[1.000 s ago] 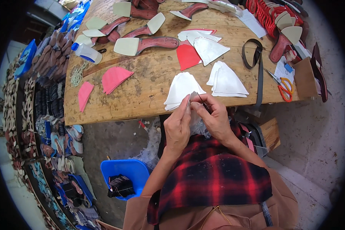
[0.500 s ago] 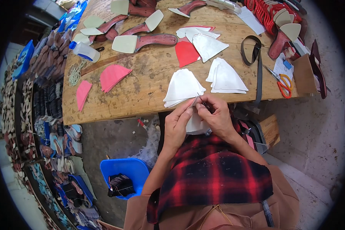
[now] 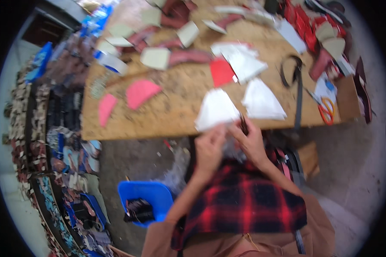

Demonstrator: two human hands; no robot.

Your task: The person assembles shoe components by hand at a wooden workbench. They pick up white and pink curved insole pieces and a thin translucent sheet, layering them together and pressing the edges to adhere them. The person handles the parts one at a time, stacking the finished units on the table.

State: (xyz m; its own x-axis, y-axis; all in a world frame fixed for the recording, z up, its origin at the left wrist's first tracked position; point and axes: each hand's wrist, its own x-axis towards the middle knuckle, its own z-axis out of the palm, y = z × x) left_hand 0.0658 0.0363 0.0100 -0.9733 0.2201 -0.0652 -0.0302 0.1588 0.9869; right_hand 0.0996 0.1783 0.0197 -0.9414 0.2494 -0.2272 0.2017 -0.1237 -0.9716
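Both my hands are at the table's near edge, just below a stack of white curved pieces (image 3: pixel 216 109), and motion blurs them. My left hand (image 3: pixel 210 143) is closed with its fingertips pinched; what they hold, if anything, is too blurred to name. My right hand (image 3: pixel 252 140) is closed around a slim dark tool (image 3: pixel 244 125) that points up from the fingers. Beyond lie a second white stack (image 3: pixel 263 100), a pile of white pieces (image 3: pixel 244 64) and a red piece (image 3: pixel 222 72). Two groups of pink pieces, one larger (image 3: pixel 142 93) and one smaller (image 3: pixel 107 109), lie to the left.
Shoe forms (image 3: pixel 188 58) with pale flaps cover the far side of the wooden table (image 3: pixel 171 118). A bottle (image 3: pixel 111 63) stands at left. Orange-handled scissors (image 3: pixel 327 110), a black strap (image 3: pixel 298 90) and a cardboard box (image 3: pixel 348 98) are at right. A blue bin (image 3: pixel 161 190) is below.
My hands have moved slightly apart, and the white piece beneath them no longer shows clearly. The dark tool now points up along my right fingers. The whole view has shifted and blurred.
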